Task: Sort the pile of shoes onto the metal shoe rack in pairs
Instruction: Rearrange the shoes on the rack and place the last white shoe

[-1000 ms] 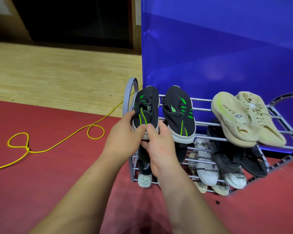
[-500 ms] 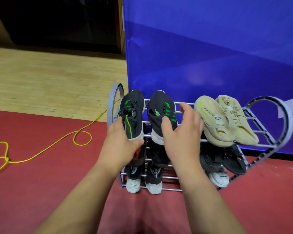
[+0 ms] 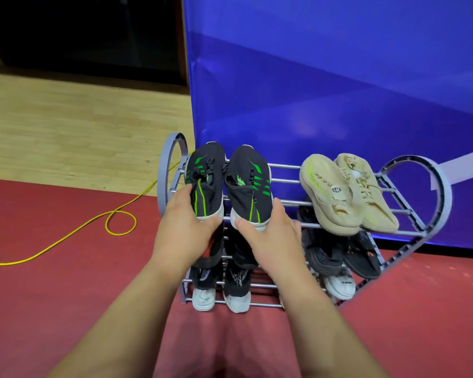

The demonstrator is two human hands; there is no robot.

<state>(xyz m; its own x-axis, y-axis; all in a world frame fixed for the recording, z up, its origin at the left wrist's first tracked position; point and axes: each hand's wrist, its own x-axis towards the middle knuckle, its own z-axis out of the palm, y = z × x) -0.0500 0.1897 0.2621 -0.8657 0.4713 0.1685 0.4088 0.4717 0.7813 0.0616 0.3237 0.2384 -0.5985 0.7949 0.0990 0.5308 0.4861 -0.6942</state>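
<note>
The black pair with green stripes, outer shoe point(image 3: 206, 184) and inner shoe point(image 3: 250, 184), lies side by side at the left end of the rack's point(image 3: 284, 181) top tier. Half a second ago the right hand point(image 3: 269, 237) hovered spread; now it grips the inner shoe's heel, while the left hand point(image 3: 186, 230) holds the outer heel, likely squaring the pair. A beige pair point(image 3: 339, 195) lies at the tier's right end.

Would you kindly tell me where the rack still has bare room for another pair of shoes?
On the top tier of the metal rack, bare bars lie between the black-and-green pair, gripped by the left hand and right hand, and the beige pair. The lower tiers look crowded with shoes.
</note>
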